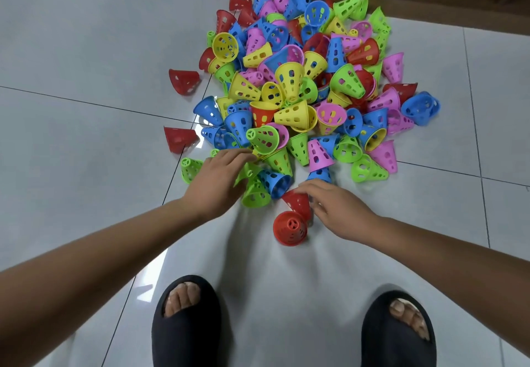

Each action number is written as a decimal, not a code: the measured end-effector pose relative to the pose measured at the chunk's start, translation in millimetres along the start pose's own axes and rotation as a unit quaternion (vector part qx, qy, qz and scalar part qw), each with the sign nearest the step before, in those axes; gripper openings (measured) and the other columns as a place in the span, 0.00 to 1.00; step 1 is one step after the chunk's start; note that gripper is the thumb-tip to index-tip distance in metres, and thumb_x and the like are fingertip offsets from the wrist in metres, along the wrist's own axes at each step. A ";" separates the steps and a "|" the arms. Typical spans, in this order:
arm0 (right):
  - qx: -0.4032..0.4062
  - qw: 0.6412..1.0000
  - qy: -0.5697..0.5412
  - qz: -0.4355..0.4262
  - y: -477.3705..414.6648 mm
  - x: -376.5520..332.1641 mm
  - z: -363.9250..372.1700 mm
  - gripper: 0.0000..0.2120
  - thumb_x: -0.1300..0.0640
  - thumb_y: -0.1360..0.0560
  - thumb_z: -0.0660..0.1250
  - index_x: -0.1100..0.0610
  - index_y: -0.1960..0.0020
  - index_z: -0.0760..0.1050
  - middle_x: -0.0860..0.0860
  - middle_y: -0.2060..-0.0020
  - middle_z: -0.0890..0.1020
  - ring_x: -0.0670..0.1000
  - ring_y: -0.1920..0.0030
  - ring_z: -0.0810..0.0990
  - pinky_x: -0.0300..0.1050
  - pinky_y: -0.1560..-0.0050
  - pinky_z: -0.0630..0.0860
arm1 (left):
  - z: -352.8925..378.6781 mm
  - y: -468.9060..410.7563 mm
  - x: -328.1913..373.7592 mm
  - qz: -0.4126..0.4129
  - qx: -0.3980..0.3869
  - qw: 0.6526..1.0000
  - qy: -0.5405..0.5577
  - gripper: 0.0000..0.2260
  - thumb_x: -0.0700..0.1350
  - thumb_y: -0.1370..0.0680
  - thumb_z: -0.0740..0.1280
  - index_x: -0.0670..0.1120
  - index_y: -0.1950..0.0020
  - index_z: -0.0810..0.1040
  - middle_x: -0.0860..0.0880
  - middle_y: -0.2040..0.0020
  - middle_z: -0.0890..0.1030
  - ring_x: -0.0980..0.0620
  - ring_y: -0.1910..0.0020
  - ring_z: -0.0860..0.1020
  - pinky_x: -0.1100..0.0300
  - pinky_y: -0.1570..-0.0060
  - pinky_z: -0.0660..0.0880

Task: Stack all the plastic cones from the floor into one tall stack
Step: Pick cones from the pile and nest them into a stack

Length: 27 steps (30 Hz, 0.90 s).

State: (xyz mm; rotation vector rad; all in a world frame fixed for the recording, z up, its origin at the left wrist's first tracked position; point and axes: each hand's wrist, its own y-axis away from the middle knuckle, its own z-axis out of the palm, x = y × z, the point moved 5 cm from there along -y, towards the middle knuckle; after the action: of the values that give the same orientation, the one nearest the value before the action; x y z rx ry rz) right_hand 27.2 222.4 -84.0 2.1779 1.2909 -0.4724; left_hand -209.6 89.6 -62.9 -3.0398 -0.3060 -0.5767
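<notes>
A heap of perforated plastic cones, red, blue, green, yellow and pink, lay on the white tiled floor. The left hand reached into its near edge, grasp impossible to tell; the right hand rested spread, released fingers on a red plastic cone.
</notes>
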 end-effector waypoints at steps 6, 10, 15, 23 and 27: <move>0.067 0.997 0.035 0.024 8.2 16.0 -1.2 0.11 0.53 0.19 0.71 0.49 0.37 0.78 0.44 0.46 0.79 0.49 0.48 0.80 0.52 0.48 0.79 | 9.8 -10.0 -17.1 -0.014 -0.038 0.998 -0.052 0.20 0.47 0.20 0.73 0.51 0.28 0.76 0.49 0.35 0.80 0.41 0.36 0.76 0.47 0.44 0.73; 0.081 0.996 0.018 0.036 17.5 25.3 1.5 0.05 0.53 0.21 0.74 0.48 0.47 0.80 0.43 0.53 0.80 0.48 0.53 0.80 0.53 0.50 0.80 | 10.7 -3.2 -21.6 -0.001 -0.017 0.999 -0.044 0.07 0.48 0.20 0.74 0.50 0.43 0.82 0.49 0.50 0.83 0.40 0.50 0.79 0.49 0.54 0.74; 0.117 0.990 -0.051 0.064 29.2 23.9 -11.6 0.03 0.56 0.22 0.75 0.50 0.51 0.82 0.43 0.58 0.80 0.44 0.57 0.80 0.42 0.53 0.78 | -8.7 5.5 -14.8 -0.022 0.024 0.999 0.005 0.03 0.45 0.20 0.75 0.51 0.49 0.83 0.53 0.55 0.82 0.45 0.54 0.78 0.49 0.55 0.78; 0.214 0.924 -0.275 0.157 62.3 5.8 -50.5 0.03 0.56 0.20 0.74 0.49 0.52 0.85 0.45 0.60 0.87 0.46 0.57 0.85 0.37 0.51 0.79 | -54.5 23.7 17.0 -0.164 0.072 0.946 0.271 0.03 0.46 0.19 0.75 0.52 0.51 0.84 0.54 0.57 0.86 0.57 0.57 0.83 0.66 0.57 0.77; 0.226 0.875 -0.391 0.177 70.7 4.3 -57.6 0.03 0.58 0.19 0.73 0.54 0.50 0.85 0.53 0.62 0.87 0.51 0.59 0.86 0.44 0.52 0.80 | -62.1 33.2 46.1 -0.181 0.059 0.886 0.423 0.01 0.43 0.18 0.74 0.48 0.49 0.85 0.52 0.58 0.86 0.52 0.59 0.82 0.57 0.54 0.79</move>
State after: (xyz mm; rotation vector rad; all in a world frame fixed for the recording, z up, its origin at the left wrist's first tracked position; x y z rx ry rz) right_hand 92.4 234.3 -21.3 2.1167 0.3453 -1.4221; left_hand -183.3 61.4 11.9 -2.2995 -0.8025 -1.7186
